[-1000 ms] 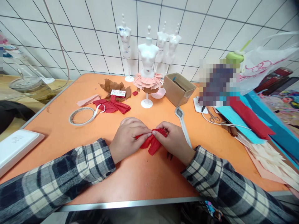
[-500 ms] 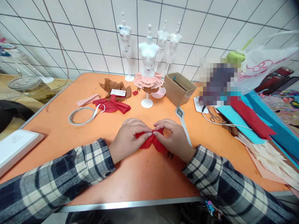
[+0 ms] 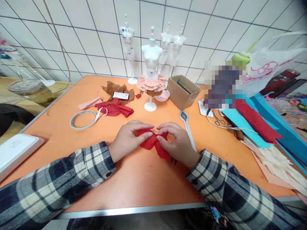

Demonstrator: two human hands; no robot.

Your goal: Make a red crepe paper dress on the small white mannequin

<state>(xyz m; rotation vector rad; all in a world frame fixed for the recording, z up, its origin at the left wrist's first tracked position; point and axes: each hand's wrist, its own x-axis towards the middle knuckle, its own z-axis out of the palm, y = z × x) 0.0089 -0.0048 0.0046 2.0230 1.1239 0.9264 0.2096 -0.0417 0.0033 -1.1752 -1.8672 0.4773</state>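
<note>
In front of me, a piece of red crepe paper [image 3: 149, 143] is gathered at its middle into a bow-like shape with two lobes. My right hand [image 3: 176, 139] pinches it near the gathered middle, between thumb and index finger. My left hand [image 3: 129, 137] holds the left lobe; its thumb lies over the paper while the index fingertip is lifted away above. Beyond the hands stands a white miniature dress form [image 3: 151, 57] wearing a layered pink paper skirt [image 3: 151, 84]. Partly under my right hand lie dark pointed tips [image 3: 173, 160], their tool hidden.
A roll of white tape [image 3: 82, 120], red paper strips [image 3: 115, 108] and brown paper [image 3: 115, 91] lie left. A cardboard box [image 3: 183, 92], a grey-handled tool [image 3: 188, 127], scissors [image 3: 218, 118] and coloured paper [image 3: 257, 118] are at the right. Several more dress forms [image 3: 128, 41] stand behind.
My left hand has shifted slightly left, its index fingertip parting from the thumb and from the right hand. The red paper's gathered middle is now less covered, and its lobes are spread more.
</note>
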